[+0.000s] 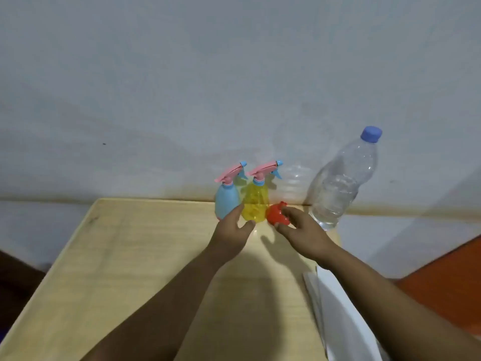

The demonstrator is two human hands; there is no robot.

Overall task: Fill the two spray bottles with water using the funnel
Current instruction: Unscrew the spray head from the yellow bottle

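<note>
Two small spray bottles stand at the table's far edge against the wall: a blue spray bottle (226, 200) on the left and a clear yellow spray bottle (256, 201) beside it, both with pink trigger heads screwed on. My left hand (234, 227) reaches to the yellow bottle's base, fingers spread around it, touching or nearly touching. A red funnel (276, 216) lies just right of the yellow bottle, and my right hand (299, 227) grips it between thumb and fingers. A large clear water bottle (335, 188) with a blue cap stands to the right, partly filled.
The light wooden table (130, 269) ends at the grey wall behind the bottles. A white sheet or board (335, 303) lies at the table's right edge under my right forearm. An orange surface (447, 277) shows at the right. The table's left edge drops off to a dark floor.
</note>
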